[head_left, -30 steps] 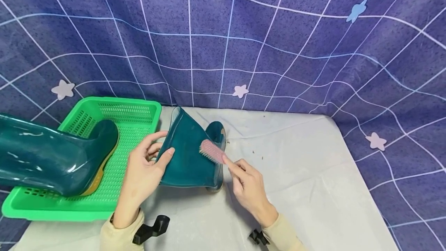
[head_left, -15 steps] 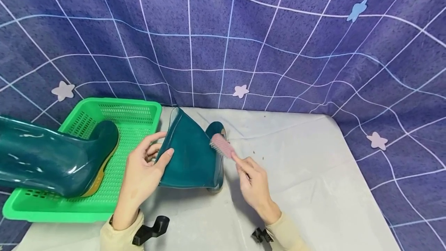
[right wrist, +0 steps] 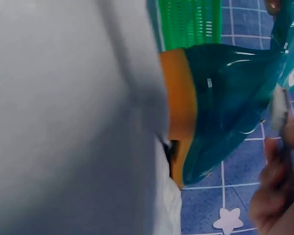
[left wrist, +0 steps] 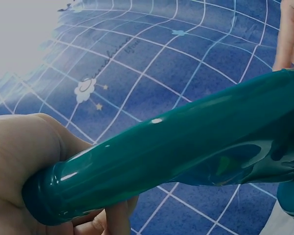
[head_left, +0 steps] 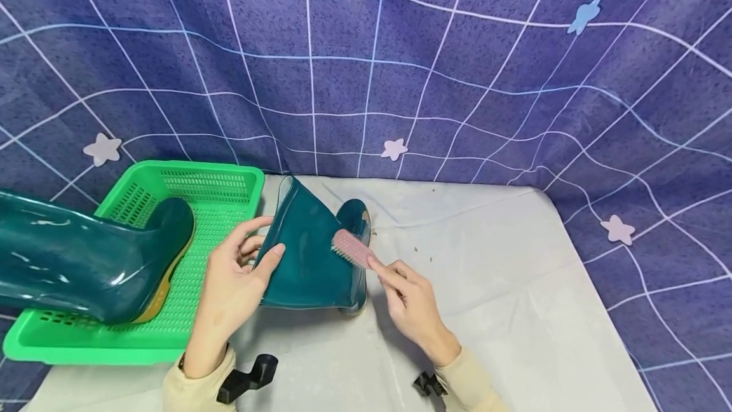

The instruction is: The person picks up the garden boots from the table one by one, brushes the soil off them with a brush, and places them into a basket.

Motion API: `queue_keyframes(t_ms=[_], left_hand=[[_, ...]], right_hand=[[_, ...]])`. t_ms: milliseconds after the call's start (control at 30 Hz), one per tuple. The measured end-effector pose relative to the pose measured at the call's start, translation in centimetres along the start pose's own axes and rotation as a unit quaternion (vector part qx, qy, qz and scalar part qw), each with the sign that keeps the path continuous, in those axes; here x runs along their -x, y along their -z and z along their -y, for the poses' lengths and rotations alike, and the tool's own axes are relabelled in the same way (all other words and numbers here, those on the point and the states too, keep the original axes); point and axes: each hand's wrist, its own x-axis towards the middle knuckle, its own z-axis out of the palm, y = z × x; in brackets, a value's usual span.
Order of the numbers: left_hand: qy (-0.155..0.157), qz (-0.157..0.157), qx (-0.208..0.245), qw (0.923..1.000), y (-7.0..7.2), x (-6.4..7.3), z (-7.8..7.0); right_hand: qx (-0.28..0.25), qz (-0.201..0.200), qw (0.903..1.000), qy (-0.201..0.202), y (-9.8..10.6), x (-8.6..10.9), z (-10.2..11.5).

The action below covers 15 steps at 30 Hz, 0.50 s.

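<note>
A dark teal rubber boot (head_left: pixel 311 259) with a yellow-orange sole (right wrist: pixel 180 98) stands on the white-covered table, its shaft tilted to the left. My left hand (head_left: pixel 237 278) grips the boot's top rim, thumb on the near face and fingers behind. In my right hand (head_left: pixel 413 301) is a pink brush (head_left: pixel 351 248), held by its handle with the index finger stretched along it. The brush's pale bristles face left and overlap the right side of the shaft in the head view. Seen from the right wrist, the brush is blurred beside the shaft.
A second teal boot (head_left: pixel 86 259) lies across a green plastic basket (head_left: pixel 229 183) at the left. Small brown crumbs (head_left: pixel 415 249) are scattered on the white table cover (head_left: pixel 503 285). A purple grid-patterned curtain (head_left: pixel 343 62) hangs behind the table and along its right side.
The brush in my right hand moved right and slightly up towards the shaft's edge, then back left and down over the boot. My left hand and the boot stay put.
</note>
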Motion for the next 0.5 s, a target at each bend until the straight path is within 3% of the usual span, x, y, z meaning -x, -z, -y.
queue_keyframes(t_ms=[167, 267, 367, 500], left_hand=[[0.0, -0.008, -0.009, 0.9999, 0.07, -0.01, -0.04], [-0.005, -0.002, 0.003, 1.0, 0.01, -0.11, -0.04], [-0.011, 0.005, 0.02, 0.9997, -0.04, -0.16, -0.07], [-0.013, -0.009, 0.009, 0.9998, 0.02, -0.03, 0.04]], right_hand=[[0.083, -0.018, 0.9938, -0.072, 0.2, -0.05, -0.47], [0.059, -0.029, 0.9955, -0.069, 0.36, -0.15, -0.63], [0.025, -0.002, 0.9987, -0.045, 0.31, -0.15, -0.64], [0.09, 0.015, 0.9909, -0.099, 0.11, 0.07, -0.99]])
